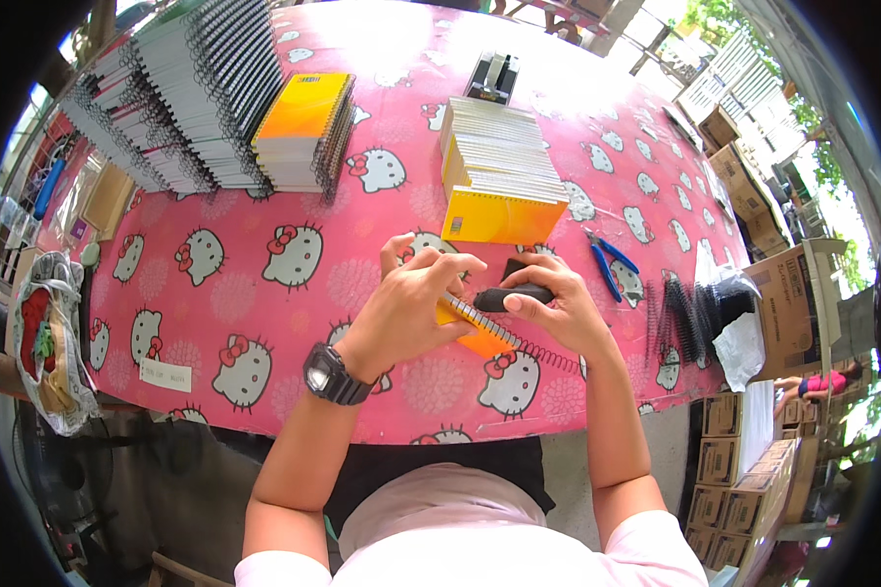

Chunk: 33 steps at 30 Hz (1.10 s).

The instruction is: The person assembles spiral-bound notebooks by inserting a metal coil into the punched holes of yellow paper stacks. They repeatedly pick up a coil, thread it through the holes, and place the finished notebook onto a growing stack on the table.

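My left hand point(406, 298) grips a small yellow-orange notebook point(487, 342), its fingers bent around the far end. Along the notebook's punched edge runs a dark spiral coil point(550, 358), whose loose end sticks out past the cover to the right. My right hand point(566, 305) is wrapped around a black rounded tool point(519, 294) beside that edge. Fingers hide part of the tool, so its exact kind cannot be made out. Just beyond my hands stands a row of yellow-covered page blocks point(504, 217). Blue-handled pliers point(612, 266) lie to the right.
Tall stacks of spiral-bound books point(201, 108) and a pile of yellow spiral notebooks point(303, 108) stand at the back left. Loose black coils point(683, 323) lie near the right edge by a cardboard box point(798, 303). A black-and-silver device point(491, 78) sits farther back on the pink tablecloth point(401, 210).
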{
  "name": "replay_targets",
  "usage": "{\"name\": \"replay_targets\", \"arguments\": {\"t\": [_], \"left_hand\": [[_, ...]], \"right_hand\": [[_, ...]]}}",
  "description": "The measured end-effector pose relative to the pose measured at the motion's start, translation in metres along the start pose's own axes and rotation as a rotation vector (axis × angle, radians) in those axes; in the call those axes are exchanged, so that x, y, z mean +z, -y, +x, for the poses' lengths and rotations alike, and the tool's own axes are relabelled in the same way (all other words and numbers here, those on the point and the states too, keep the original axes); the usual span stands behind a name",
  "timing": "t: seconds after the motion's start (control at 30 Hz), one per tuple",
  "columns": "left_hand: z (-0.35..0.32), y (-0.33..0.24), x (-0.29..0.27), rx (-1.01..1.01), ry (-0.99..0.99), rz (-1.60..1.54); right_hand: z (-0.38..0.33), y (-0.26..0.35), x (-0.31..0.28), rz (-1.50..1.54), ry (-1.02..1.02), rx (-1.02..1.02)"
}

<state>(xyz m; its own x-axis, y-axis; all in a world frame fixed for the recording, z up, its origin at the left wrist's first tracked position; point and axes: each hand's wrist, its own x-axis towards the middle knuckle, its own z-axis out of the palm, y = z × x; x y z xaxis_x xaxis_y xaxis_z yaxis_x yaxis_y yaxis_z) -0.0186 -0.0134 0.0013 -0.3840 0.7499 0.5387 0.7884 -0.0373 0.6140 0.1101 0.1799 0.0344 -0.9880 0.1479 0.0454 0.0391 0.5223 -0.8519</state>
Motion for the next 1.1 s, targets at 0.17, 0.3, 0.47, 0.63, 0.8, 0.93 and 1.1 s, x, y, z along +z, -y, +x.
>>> {"name": "replay_targets", "arguments": {"t": [0.17, 0.3, 0.47, 0.63, 0.8, 0.93, 1.1], "left_hand": [[0.000, 0.024, -0.001, -0.272, -0.072, -0.308], [-0.004, 0.046, 0.012, -0.459, 0.194, -0.882], [-0.005, 0.044, 0.021, -0.461, 0.225, -1.058], [-0.009, 0.049, 0.030, -0.295, 0.169, -0.849], [-0.007, 0.049, 0.027, -0.396, 0.236, -0.889], [-0.007, 0.048, 0.026, -0.330, 0.203, -0.876], [-0.007, 0.044, 0.021, -0.413, 0.250, -0.892]], "right_hand": [[-0.002, -0.003, 0.004, 0.524, 0.115, -0.102], [-0.002, -0.021, 0.002, 0.269, -0.016, 0.051], [-0.003, -0.012, 0.009, 0.300, 0.077, -0.005], [0.003, -0.012, 0.006, 0.471, 0.032, -0.097], [0.007, -0.012, 0.006, 0.410, -0.008, -0.062], [0.013, -0.003, 0.012, 0.241, -0.001, -0.007], [0.011, -0.003, 0.018, 0.587, 0.105, -0.053]]}}
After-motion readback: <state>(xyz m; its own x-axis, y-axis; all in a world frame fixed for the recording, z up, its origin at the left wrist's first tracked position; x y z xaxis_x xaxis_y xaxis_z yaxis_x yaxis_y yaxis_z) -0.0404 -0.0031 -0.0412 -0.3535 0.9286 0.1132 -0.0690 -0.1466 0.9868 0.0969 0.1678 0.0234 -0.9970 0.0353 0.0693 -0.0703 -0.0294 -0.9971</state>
